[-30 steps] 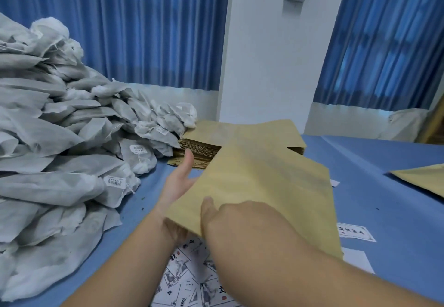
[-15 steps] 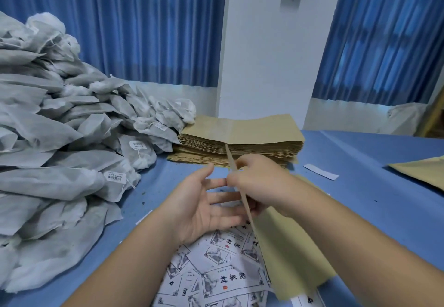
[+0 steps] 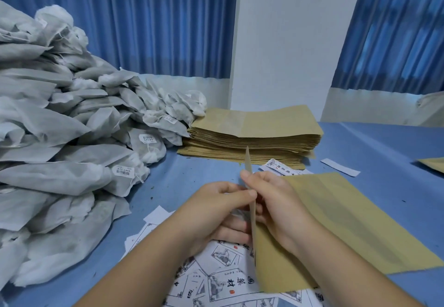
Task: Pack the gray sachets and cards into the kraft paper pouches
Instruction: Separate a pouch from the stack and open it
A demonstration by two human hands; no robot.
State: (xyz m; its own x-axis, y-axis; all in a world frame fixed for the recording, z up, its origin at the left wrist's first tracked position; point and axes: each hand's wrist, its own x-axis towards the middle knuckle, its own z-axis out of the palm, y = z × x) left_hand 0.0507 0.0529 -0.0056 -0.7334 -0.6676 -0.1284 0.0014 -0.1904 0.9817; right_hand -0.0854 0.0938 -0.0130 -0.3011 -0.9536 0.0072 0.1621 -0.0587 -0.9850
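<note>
I hold one kraft paper pouch (image 3: pixel 341 220) low in the middle, its mouth edge turned up toward me and its body lying away to the right. My left hand (image 3: pixel 216 213) pinches that edge from the left. My right hand (image 3: pixel 276 201) pinches it from the right, thumb on top. Printed white cards (image 3: pixel 216 282) lie spread on the blue table under my wrists. A big heap of gray sachets (image 3: pixel 67 143) with barcode tags fills the left side. A stack of flat kraft pouches (image 3: pixel 254 133) sits behind my hands.
The blue tablecloth (image 3: pixel 384 157) covers the table. A small white paper strip (image 3: pixel 340 167) lies right of the stack. Another kraft pouch corner (image 3: pixel 432 163) shows at the right edge. Blue curtains and a white pillar stand behind.
The pouch went from held flat in front of me to edge-up with its body laid down to the right. My left hand closed from open palm to pinching the pouch edge.
</note>
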